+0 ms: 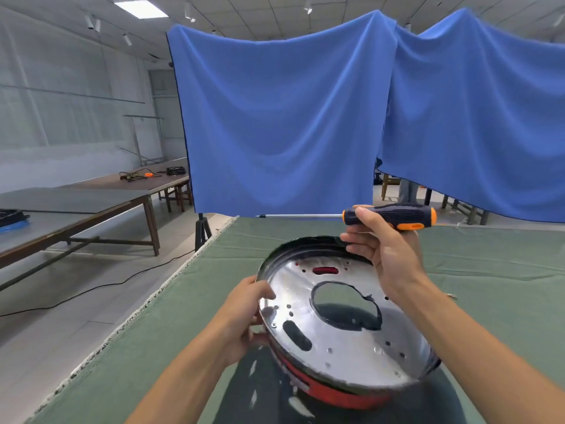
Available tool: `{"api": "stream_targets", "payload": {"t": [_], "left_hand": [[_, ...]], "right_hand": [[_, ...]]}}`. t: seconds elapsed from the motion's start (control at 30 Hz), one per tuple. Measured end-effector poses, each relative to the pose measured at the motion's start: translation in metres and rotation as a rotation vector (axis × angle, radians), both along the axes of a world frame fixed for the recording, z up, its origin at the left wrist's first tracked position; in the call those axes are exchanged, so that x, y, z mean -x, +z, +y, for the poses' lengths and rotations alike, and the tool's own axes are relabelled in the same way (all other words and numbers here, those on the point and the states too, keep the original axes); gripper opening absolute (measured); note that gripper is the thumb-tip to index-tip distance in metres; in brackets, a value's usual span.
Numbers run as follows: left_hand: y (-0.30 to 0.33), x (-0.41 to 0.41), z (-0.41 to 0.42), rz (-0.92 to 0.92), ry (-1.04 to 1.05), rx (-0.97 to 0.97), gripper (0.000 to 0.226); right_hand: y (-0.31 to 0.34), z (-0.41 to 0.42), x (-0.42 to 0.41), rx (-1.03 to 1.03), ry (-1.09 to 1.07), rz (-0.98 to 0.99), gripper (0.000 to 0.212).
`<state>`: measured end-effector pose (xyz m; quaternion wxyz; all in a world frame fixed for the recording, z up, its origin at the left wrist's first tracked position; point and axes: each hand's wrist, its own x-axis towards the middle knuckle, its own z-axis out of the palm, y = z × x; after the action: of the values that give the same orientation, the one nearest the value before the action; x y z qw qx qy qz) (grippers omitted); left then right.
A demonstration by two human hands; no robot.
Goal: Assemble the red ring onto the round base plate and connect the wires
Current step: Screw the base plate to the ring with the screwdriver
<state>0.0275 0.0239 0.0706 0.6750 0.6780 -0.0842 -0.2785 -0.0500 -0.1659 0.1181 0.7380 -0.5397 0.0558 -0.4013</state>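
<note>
A shiny round base plate (345, 338) with a large middle hole and several small holes is held tilted above the green table. The red ring (333, 393) sits under its near rim, and red shows through a slot at the far side. My left hand (247, 313) grips the plate's left rim. My right hand (388, 249) holds a black and orange screwdriver (397, 215) level, its long shaft pointing left, while its lower fingers touch the plate's far rim. No wires are visible.
A green cloth-covered table (489, 270) lies under my hands, its left edge (171, 283) running diagonally. Blue cloth (290, 123) hangs behind it. Long brown tables (91, 203) with cables stand at the left, and a black cable (91, 289) lies on the floor.
</note>
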Motion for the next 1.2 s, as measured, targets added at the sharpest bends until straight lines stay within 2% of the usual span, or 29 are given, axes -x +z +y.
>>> {"api": "stream_targets", "payload": {"t": [0.13, 0.27, 0.4, 0.47, 0.57, 0.7, 0.8, 0.9, 1.0, 1.1, 1.2], "left_hand": [[-0.004, 0.004, 0.015, 0.024, -0.085, -0.069, 0.007], [-0.006, -0.018, 0.019, 0.031, -0.204, -0.234, 0.065], [-0.004, -0.042, 0.019, -0.059, -0.344, -0.466, 0.094], [-0.002, -0.049, 0.014, -0.135, -0.361, -0.603, 0.095], [-0.001, -0.056, 0.002, -0.309, -0.280, -0.742, 0.084], [-0.011, -0.058, -0.012, -0.346, -0.265, -0.481, 0.058], [-0.016, -0.060, -0.010, -0.331, -0.283, -0.446, 0.037], [-0.016, -0.059, -0.006, -0.286, -0.274, -0.409, 0.035], [-0.011, -0.054, -0.002, -0.160, -0.259, -0.276, 0.028], [-0.006, -0.048, -0.002, -0.026, -0.233, -0.096, 0.022], [0.000, -0.048, -0.003, 0.017, -0.161, 0.153, 0.019]], "right_hand": [[-0.008, 0.006, -0.007, -0.033, 0.016, 0.032, 0.006], [-0.015, 0.003, -0.011, -0.043, 0.019, 0.063, 0.010], [-0.018, -0.007, -0.012, -0.043, 0.006, 0.067, 0.013], [-0.020, -0.010, -0.011, -0.046, 0.005, 0.064, 0.011], [-0.024, -0.014, -0.012, -0.065, 0.005, 0.060, 0.009], [-0.028, -0.013, -0.011, -0.040, 0.017, 0.076, 0.012], [-0.030, -0.011, -0.010, -0.004, 0.017, 0.078, 0.016], [-0.030, -0.008, -0.011, 0.029, 0.002, 0.075, 0.013], [-0.027, -0.005, -0.011, 0.025, -0.008, 0.047, 0.009], [-0.020, -0.003, -0.010, 0.014, -0.021, 0.013, 0.007], [-0.012, -0.001, -0.011, 0.010, -0.024, 0.004, 0.007]]}}
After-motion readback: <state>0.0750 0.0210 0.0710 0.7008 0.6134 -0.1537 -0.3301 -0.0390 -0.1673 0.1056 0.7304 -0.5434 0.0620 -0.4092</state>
